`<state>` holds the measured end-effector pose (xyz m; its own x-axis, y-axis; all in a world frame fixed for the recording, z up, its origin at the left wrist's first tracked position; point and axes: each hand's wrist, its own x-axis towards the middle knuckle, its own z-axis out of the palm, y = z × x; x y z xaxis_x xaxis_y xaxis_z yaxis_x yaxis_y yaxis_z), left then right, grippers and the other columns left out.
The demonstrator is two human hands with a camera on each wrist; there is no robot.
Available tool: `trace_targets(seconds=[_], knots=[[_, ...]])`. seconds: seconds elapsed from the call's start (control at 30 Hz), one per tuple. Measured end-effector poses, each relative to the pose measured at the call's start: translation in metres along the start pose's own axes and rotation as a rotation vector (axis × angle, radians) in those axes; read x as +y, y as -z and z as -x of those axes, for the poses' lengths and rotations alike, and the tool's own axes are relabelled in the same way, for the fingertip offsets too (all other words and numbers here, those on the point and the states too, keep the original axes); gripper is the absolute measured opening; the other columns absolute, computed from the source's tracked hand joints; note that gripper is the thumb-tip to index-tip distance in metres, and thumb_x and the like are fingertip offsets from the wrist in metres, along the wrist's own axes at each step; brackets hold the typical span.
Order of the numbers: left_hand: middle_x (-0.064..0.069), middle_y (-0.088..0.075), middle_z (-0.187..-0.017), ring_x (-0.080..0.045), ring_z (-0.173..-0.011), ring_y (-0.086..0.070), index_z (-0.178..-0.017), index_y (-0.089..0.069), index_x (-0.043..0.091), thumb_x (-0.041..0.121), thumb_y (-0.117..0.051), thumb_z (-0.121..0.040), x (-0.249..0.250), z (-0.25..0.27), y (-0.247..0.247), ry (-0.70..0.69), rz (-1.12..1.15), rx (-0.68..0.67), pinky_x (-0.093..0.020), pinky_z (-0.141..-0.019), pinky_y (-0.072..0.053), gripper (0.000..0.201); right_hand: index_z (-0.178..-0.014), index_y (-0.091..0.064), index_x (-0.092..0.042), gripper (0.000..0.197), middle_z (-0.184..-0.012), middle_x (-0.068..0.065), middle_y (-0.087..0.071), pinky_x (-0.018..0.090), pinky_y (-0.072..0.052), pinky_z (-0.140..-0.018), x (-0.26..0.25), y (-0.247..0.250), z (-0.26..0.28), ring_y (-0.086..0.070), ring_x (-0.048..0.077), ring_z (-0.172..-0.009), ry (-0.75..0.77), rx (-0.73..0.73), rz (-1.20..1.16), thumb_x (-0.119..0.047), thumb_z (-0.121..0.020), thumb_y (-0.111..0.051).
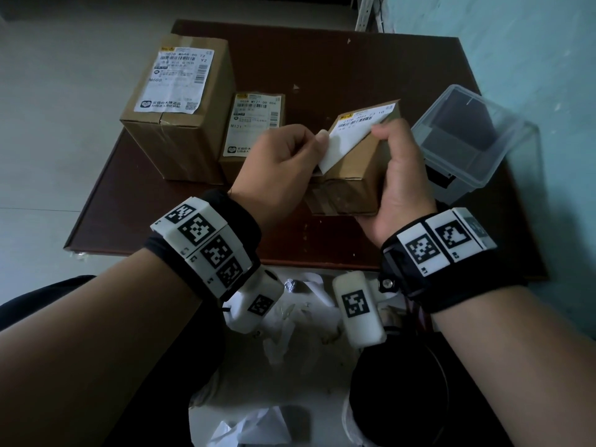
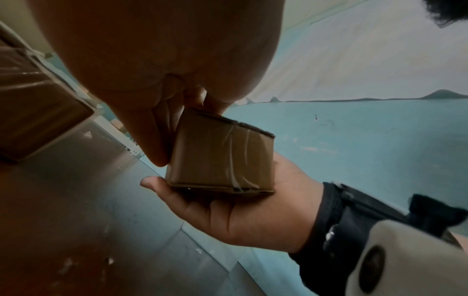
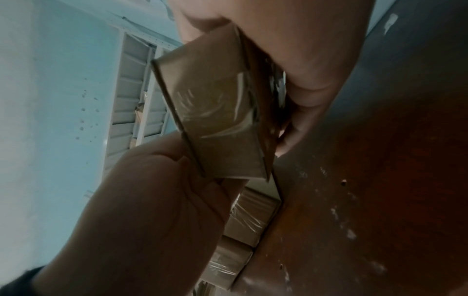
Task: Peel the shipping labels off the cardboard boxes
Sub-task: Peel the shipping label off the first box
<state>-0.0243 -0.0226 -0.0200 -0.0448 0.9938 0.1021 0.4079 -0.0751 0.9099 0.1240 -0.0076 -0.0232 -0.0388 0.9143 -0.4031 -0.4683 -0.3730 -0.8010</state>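
Note:
My right hand [image 1: 392,150] grips a small cardboard box [image 1: 351,179] tilted above the table, with its thumb on the box's top edge. A white shipping label [image 1: 350,135] is half lifted off that box; its printed end still sticks near the far edge. My left hand [image 1: 321,141] pinches the label's loose blank corner between thumb and fingers. In the left wrist view the taped box [image 2: 222,156] rests in the right hand's palm [image 2: 240,210]. The right wrist view shows the same box [image 3: 217,112] from below. A large box [image 1: 180,130] and a medium box [image 1: 240,166] stand behind, each with its label on.
A clear lidded plastic container [image 1: 467,140] sits at the right of the dark brown table [image 1: 322,59]. Below the table's near edge lies a heap of crumpled white paper and plastic [image 1: 290,321]. A pale blue wall runs along the right.

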Motion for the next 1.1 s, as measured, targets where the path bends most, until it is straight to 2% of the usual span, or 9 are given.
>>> trace_targets(seconds=[0.13, 0.23, 0.37, 0.57, 0.7, 0.77, 0.87, 1.0, 1.1], knots=[[0.005, -0.051, -0.062, -0.007, -0.057, -0.047, -0.08, -0.063, 0.003, 0.03, -0.054, -0.105, 0.0, 0.0, 0.002, 0.018, 0.052, -0.031, -0.023, -0.054, -0.039, 0.039, -0.137, -0.068, -0.015, 0.086, -0.126, 0.02, -0.077, 0.06, -0.06, -0.102, 0.004, -0.001, -0.003, -0.077, 0.037, -0.113, 0.023, 0.035, 0.048, -0.056, -0.065, -0.089], [0.012, -0.05, -0.055, -0.005, -0.054, -0.047, -0.073, -0.062, 0.008, 0.029, -0.058, -0.103, 0.0, 0.0, 0.004, 0.033, 0.108, -0.017, -0.023, -0.054, -0.038, 0.037, -0.133, -0.07, -0.012, 0.079, -0.125, 0.022, -0.076, 0.061, -0.058, -0.104, 0.008, 0.002, -0.005, -0.076, 0.039, -0.114, 0.035, 0.004, 0.059, -0.056, -0.069, -0.084], [0.009, -0.05, -0.054, -0.009, -0.054, -0.047, -0.068, -0.061, 0.007, 0.03, -0.06, -0.098, -0.002, 0.0, 0.008, 0.003, 0.129, 0.002, -0.029, -0.058, -0.037, 0.038, -0.137, -0.067, -0.009, 0.073, -0.128, 0.026, -0.074, 0.061, -0.057, -0.106, 0.011, 0.0, -0.002, -0.075, 0.041, -0.117, 0.041, -0.031, 0.039, -0.052, -0.078, -0.077], [0.011, -0.043, -0.049, -0.009, -0.053, -0.042, -0.059, -0.055, 0.014, 0.027, -0.06, -0.095, 0.0, 0.002, 0.01, -0.028, 0.148, 0.053, -0.028, -0.057, -0.033, 0.039, -0.142, -0.062, -0.008, 0.057, -0.121, 0.023, -0.074, 0.048, -0.062, -0.096, 0.008, 0.0, 0.003, -0.076, 0.035, -0.109, 0.029, -0.106, 0.003, -0.045, -0.099, -0.067], [0.001, -0.047, -0.055, -0.016, -0.058, -0.046, -0.063, -0.057, 0.001, 0.028, -0.06, -0.093, 0.0, 0.002, 0.01, -0.034, 0.168, 0.063, -0.033, -0.059, -0.035, 0.04, -0.148, -0.058, -0.006, 0.064, -0.139, 0.031, -0.066, 0.053, -0.059, -0.105, 0.007, -0.001, 0.005, -0.072, 0.041, -0.12, 0.034, -0.154, -0.009, -0.048, -0.099, -0.066], [0.006, -0.046, -0.053, -0.014, -0.057, -0.046, -0.06, -0.056, 0.008, 0.027, -0.06, -0.093, 0.0, 0.002, 0.011, -0.031, 0.177, 0.064, -0.03, -0.059, -0.036, 0.039, -0.149, -0.056, -0.006, 0.067, -0.139, 0.032, -0.065, 0.055, -0.058, -0.106, 0.007, -0.001, 0.004, -0.071, 0.042, -0.121, 0.043, -0.169, -0.021, -0.048, -0.098, -0.066], [0.01, -0.046, -0.051, -0.011, -0.054, -0.046, -0.059, -0.056, 0.014, 0.026, -0.061, -0.094, -0.001, 0.001, 0.012, -0.028, 0.182, 0.057, -0.028, -0.058, -0.036, 0.038, -0.149, -0.056, -0.004, 0.066, -0.128, 0.029, -0.069, 0.053, -0.059, -0.104, 0.008, 0.0, 0.002, -0.071, 0.038, -0.114, 0.049, -0.175, -0.031, -0.048, -0.1, -0.063], [0.003, -0.048, -0.055, -0.014, -0.056, -0.046, -0.063, -0.059, 0.003, 0.027, -0.06, -0.097, -0.001, 0.001, 0.013, -0.051, 0.162, 0.061, -0.034, -0.058, -0.037, 0.041, -0.154, -0.051, -0.007, 0.075, -0.14, 0.03, -0.066, 0.058, -0.055, -0.111, 0.009, 0.002, -0.003, -0.07, 0.041, -0.126, 0.026, -0.19, -0.067, -0.062, -0.102, -0.057], [0.012, -0.042, -0.048, -0.008, -0.049, -0.04, -0.056, -0.053, 0.019, 0.024, -0.059, -0.1, 0.0, 0.0, 0.014, -0.057, 0.157, 0.061, -0.029, -0.054, -0.032, 0.045, -0.154, -0.052, -0.012, 0.079, -0.142, 0.027, -0.066, 0.064, -0.051, -0.113, 0.008, 0.003, -0.008, -0.068, 0.042, -0.13, -0.005, -0.2, -0.123, -0.072, -0.103, -0.047]])
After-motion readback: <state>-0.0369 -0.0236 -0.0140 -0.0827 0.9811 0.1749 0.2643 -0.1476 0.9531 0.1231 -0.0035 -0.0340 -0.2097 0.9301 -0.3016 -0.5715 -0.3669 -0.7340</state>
